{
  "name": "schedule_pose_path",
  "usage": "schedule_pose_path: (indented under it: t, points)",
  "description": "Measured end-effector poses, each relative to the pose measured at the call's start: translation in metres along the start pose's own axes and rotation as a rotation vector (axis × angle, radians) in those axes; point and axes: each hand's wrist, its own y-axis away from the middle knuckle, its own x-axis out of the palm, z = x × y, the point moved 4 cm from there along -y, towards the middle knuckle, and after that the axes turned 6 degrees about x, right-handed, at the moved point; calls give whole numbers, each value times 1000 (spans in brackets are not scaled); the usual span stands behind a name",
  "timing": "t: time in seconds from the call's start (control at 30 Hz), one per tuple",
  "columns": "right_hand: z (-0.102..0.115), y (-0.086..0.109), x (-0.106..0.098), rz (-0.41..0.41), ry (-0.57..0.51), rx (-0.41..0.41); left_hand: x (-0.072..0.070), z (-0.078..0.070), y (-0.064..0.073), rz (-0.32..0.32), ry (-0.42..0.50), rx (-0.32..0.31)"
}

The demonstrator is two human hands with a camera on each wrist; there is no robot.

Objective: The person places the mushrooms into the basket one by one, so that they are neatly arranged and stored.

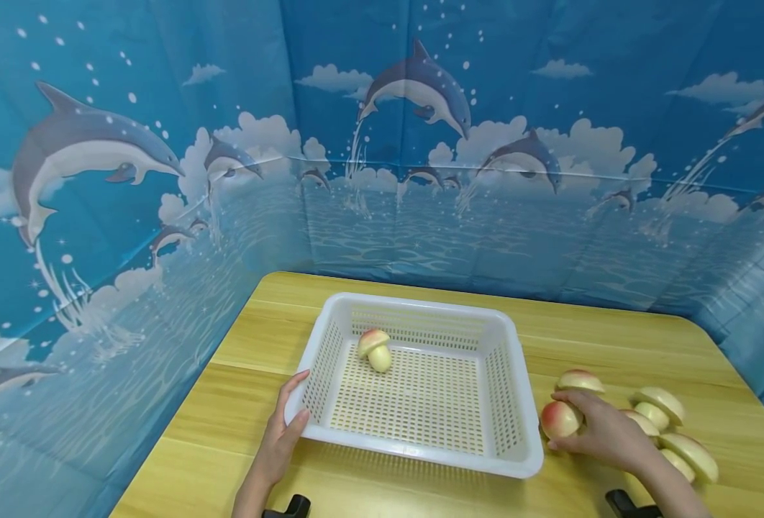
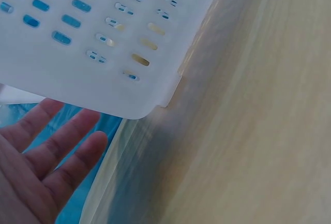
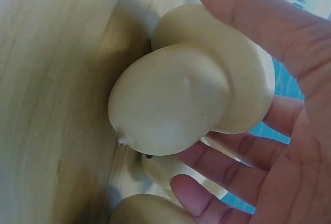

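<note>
My right hand (image 1: 598, 428) holds a mushroom (image 1: 560, 419) with a red-and-cream cap, right of the basket. In the right wrist view, its pale stem (image 3: 168, 100) faces the camera, thumb on one side and fingers on the other. My left hand (image 1: 281, 432) touches the left rim of a white plastic basket (image 1: 414, 450) near its front corner, index fingertip and thumb at the edge. Straight, spread fingers (image 2: 67, 146) show beside the basket wall in the left wrist view; the thumb is hidden there. One mushroom (image 1: 375, 350) lies inside the basket, towards its back left.
Several more mushrooms lie around and beyond my right hand, among them one mushroom (image 1: 689, 455) at the right and another mushroom (image 1: 659, 406) behind it. The yellow wooden table (image 1: 220, 403) ends at a blue dolphin-print curtain (image 1: 226, 237) at the back and sides.
</note>
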Motion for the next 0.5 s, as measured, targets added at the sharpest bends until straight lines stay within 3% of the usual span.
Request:
schedule_pose_path:
  t: [0.5]
  points:
    - [1,3,3,-43,-19,12,0,0,0,1,-5,12]
